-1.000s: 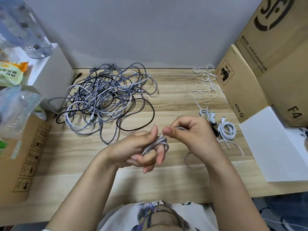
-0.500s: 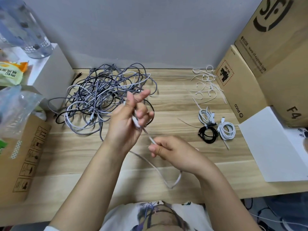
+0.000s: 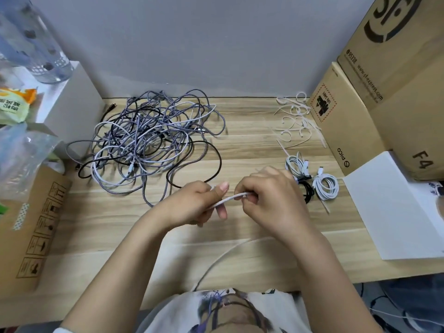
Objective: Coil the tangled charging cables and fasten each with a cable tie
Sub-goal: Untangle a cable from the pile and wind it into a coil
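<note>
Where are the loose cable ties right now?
In the head view the cable ties lie at the table's far right, against the cardboard box, just behind the three coiled cables.

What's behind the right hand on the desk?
Behind the right hand lie finished coils: two white coils in full view, and a black coil partly covered by the hand.
</note>
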Tool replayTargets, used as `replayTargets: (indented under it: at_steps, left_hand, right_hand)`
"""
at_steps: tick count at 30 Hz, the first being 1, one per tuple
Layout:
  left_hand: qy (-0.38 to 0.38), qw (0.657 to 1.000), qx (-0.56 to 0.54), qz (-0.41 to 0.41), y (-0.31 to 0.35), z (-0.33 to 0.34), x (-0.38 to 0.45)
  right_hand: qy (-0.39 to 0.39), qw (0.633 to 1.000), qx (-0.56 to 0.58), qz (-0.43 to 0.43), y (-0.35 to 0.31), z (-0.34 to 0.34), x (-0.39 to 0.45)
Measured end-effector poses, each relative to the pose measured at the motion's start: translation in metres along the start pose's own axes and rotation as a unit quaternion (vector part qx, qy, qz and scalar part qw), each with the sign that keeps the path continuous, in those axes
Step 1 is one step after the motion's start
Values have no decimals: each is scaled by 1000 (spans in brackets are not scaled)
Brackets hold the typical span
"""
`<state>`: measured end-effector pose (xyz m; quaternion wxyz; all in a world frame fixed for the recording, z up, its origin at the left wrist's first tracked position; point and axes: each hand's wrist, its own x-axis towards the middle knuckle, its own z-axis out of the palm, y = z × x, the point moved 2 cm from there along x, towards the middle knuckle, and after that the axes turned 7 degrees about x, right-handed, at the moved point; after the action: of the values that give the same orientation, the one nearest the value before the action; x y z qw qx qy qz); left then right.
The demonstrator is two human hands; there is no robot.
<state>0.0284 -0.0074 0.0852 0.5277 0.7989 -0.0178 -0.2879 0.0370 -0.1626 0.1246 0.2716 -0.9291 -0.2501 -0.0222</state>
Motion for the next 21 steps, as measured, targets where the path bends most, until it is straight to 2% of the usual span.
replayTargets:
  at_steps: [2,4,6,7,10,12,15,18,21]
  left_hand:
    - [-114,993,-36,15,0,0,-3]
    - [-211,972,-92,53,-1,0,-8]
    - [-267,943,-178,90,-1,-1,-12]
    - [-280,928,-223,108,1,-1,-13]
    - [-291,881,-343,147,5,-5,-13]
    - [-276,864,-395,147,6,-9,-11]
    - [-219,875,-412,126,5,-14,-10]
    - [-181,884,-415,115,6,-11,-9]
    - [-226,860,-436,135,9,-8,-10]
  right_hand:
    - [45,999,14,-7,2,3,2]
    - [74,997,26,-12,5,7,3]
    - [89,993,80,9,11,10,5]
    - [74,986,147,31,13,10,6]
    - [-32,923,375,77,14,13,5]
    - [-61,880,464,81,15,11,3]
    - [-50,809,576,104,14,8,0]
    - [-28,763,628,155,11,8,-1]
    - [-39,684,687,242,12,15,-2]
